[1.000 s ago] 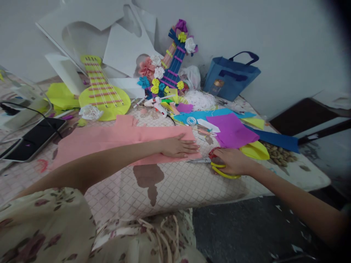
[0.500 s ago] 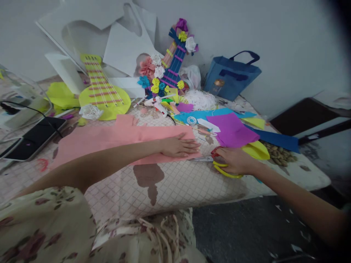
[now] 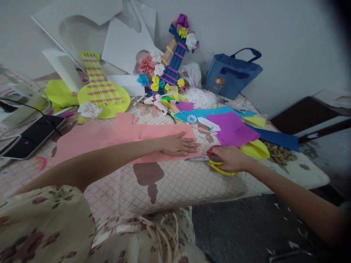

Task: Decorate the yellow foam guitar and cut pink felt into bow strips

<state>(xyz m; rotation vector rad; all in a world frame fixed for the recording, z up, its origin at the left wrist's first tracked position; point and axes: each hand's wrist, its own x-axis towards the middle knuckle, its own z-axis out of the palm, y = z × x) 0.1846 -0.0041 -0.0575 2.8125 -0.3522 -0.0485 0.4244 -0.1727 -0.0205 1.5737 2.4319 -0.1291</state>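
A long pink sheet, paper or felt, lies flat along the table. My left hand rests on its right end, palm down with the fingers stretched out. To the right of that end, my right hand is wrapped round the red and yellow handles of a pair of scissors. The blades point left and reach the sheet's lower right corner. Whether they are cutting into it I cannot tell.
Behind the sheet stand a yellow paper guitar and a blue one with paper flowers. A glue gun, a purple sheet, a blue bag and a pile of peanuts are around. A tablet lies left.
My right hand has shifted slightly left with the scissors, bringing the blades closer to the sheet's corner. The left hand stays flat on the sheet.
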